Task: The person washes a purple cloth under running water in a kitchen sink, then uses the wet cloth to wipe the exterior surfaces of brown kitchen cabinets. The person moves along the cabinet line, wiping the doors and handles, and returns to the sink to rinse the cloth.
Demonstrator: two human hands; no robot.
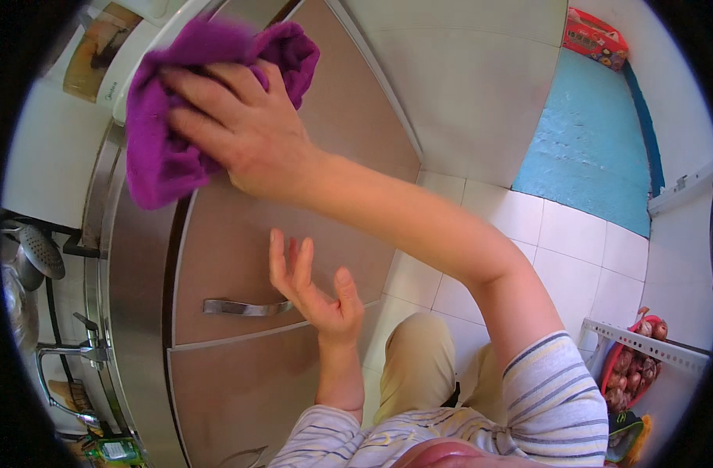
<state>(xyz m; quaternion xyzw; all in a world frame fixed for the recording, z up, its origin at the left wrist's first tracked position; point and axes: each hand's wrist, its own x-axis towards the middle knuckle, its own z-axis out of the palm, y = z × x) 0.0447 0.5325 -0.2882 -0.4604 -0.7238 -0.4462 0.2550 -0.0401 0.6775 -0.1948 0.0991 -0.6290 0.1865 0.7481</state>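
Note:
A purple cloth (151, 146) is bunched under and between the fingers of my right hand (245, 117), which presses it near the rounded edge of a white Midea appliance (113, 88) and the top of a brown cabinet door (344, 117). The cloth's upper part is blurred. My left hand (318, 292) is raised with its fingers apart and holds nothing; it is in front of the cabinet door, beside the right end of a metal handle (239, 307).
A steel counter edge (140, 292) runs down the left, with a faucet (93, 351) and a slotted skimmer (42, 251) beyond. White floor tiles (567, 257) lie at right, near a perforated shelf (648, 345), a basket of onions (628, 380) and a red box (596, 38).

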